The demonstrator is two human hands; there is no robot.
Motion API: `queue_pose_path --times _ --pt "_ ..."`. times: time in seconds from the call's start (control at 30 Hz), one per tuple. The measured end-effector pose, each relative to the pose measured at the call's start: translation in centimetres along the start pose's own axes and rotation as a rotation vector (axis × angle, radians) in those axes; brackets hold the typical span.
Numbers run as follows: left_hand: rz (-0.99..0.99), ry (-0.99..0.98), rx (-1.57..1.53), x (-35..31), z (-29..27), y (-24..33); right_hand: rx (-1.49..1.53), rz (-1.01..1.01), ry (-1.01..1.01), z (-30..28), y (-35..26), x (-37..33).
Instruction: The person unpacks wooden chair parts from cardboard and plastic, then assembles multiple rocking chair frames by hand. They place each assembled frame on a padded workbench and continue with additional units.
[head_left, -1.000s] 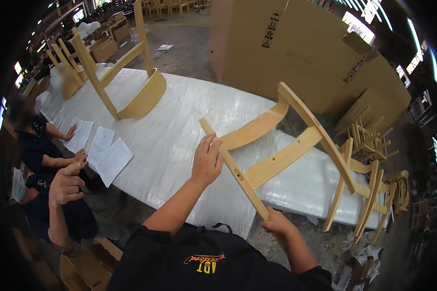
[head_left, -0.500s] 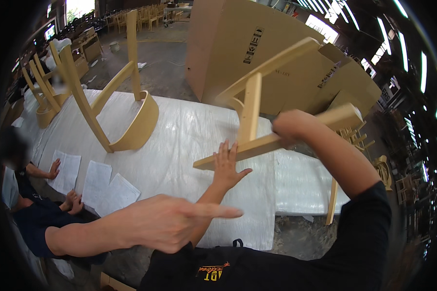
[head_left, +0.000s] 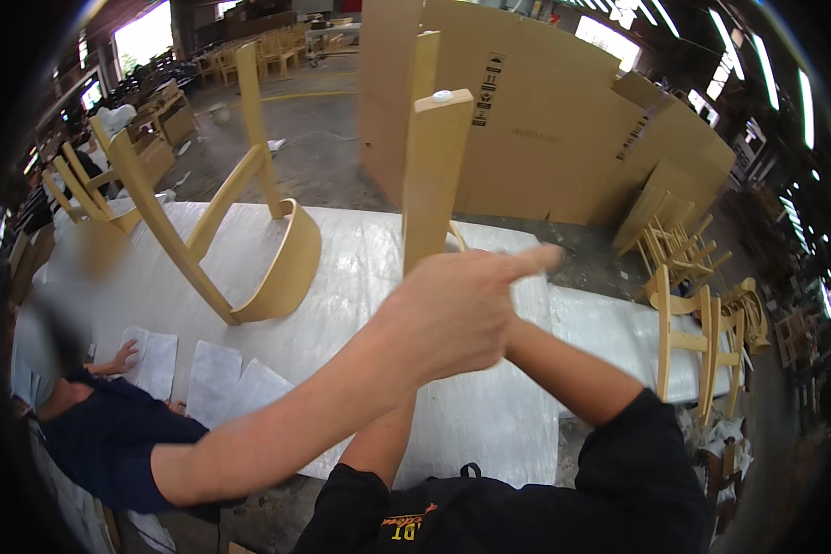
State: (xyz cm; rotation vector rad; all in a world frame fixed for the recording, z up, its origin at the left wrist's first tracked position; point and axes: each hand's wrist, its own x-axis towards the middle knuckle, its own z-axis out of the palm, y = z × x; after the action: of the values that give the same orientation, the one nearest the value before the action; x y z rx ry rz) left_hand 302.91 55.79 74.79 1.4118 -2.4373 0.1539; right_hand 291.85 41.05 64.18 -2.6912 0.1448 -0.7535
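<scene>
Wooden chair frame [head_left: 431,175] stands upright over the white-covered table [head_left: 360,277], near cardboard boxes [head_left: 563,120]. Both of the person's own hands are hidden behind a co-worker's hand [head_left: 457,309]; finger state cannot be told.

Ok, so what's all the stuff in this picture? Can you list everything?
upright chair frame: one, pale yellow wood, centre
upturned chair frame: one, pale wood, on the table's left
table: one, white cover, across the middle
paper sheets: several, white, table's near left
cardboard boxes: big, brown, behind the table
stacked chairs: several, pale wood, right
co-worker: one, dark blue top, lower left
pointing hand: co-worker's, centre
left forearm, right forearm: own, bottom centre; hands hidden
</scene>
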Motion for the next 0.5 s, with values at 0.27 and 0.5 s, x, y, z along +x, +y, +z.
queue_pose_path --times 0.27,0.5 --pt "-0.816 0.955 -2.055 -5.5 21.8 -8.8 0.473 1.122 -0.103 8.8 0.1 -23.6" --pt "-0.88 1.038 -1.542 -3.0 22.4 -6.9 0.746 1.481 -0.562 10.4 -3.1 -37.4"
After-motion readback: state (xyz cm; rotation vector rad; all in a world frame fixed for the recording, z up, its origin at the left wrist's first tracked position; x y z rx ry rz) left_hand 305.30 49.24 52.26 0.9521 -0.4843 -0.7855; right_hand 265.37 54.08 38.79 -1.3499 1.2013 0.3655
